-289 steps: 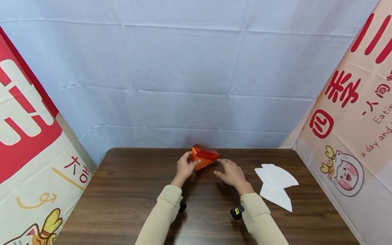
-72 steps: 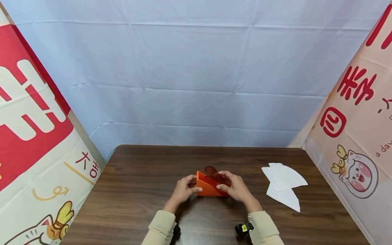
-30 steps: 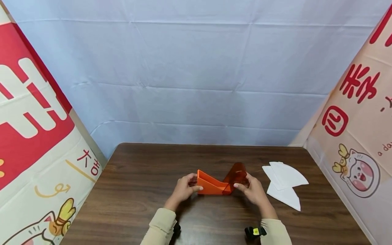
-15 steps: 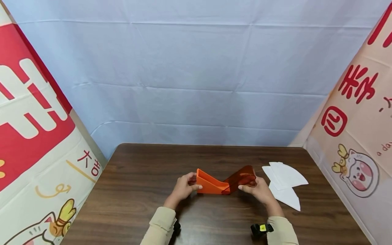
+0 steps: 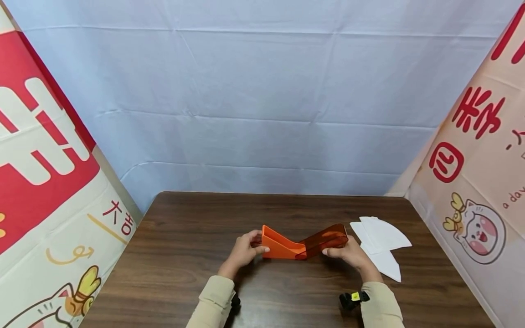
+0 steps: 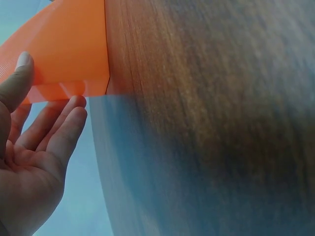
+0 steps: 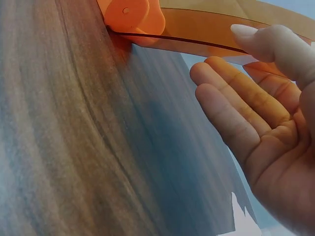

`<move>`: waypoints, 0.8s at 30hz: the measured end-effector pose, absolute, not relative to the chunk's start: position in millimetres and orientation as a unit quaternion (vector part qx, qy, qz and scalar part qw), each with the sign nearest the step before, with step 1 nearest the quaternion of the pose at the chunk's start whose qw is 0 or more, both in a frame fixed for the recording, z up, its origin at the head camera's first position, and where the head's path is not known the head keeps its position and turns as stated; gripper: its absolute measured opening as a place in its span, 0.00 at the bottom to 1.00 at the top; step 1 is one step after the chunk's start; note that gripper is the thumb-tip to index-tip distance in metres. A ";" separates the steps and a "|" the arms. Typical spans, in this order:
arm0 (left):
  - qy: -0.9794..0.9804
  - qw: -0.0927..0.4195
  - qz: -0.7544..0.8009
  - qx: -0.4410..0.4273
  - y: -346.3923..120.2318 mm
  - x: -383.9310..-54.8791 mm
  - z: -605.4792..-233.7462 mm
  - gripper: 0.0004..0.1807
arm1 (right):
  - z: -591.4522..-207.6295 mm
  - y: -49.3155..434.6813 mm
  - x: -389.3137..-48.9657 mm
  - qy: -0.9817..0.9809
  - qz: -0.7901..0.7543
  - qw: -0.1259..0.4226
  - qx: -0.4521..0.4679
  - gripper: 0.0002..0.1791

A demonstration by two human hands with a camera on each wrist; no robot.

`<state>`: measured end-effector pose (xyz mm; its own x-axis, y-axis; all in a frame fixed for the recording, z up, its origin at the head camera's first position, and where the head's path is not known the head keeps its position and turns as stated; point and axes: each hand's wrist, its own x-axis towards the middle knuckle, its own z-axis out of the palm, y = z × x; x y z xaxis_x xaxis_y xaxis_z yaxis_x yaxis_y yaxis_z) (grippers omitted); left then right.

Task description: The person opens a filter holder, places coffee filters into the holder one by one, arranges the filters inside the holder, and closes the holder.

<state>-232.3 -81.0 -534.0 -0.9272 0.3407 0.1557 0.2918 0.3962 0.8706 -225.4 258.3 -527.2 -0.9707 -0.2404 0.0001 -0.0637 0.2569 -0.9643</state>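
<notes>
An orange wedge-shaped box [image 5: 276, 246] stands on the dark wood table, with a see-through brown-orange lid [image 5: 320, 242] swung out to its right. A round orange hinge [image 7: 129, 11] joins the two, seen in the right wrist view. My left hand [image 5: 244, 251] holds the box's tall left end. In the left wrist view its thumb lies on the orange side [image 6: 69, 49], the fingers at the end wall. The lid's far end is held by my right hand [image 5: 349, 254], its thumb on the near side; some fingers are hidden behind the lid in the head view.
White fan-shaped papers, looking like coffee filters [image 5: 381, 237], lie overlapping just right of my right hand. The wooden table [image 5: 197, 228] ends at a pale blue cloth backdrop [image 5: 246, 114]. Printed banners [image 5: 476, 214] hang at both sides.
The lid has swung from over the box out to the right and lower, with my right hand following it. My left hand has stayed nearly still on the box since 2.4 s ago.
</notes>
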 end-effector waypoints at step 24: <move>0.834 0.028 0.521 0.179 -78.4 -234.4 -536.5 0.20 | -502.9 264.9 -218.8 0.823 -0.550 0.095 -0.108 0.35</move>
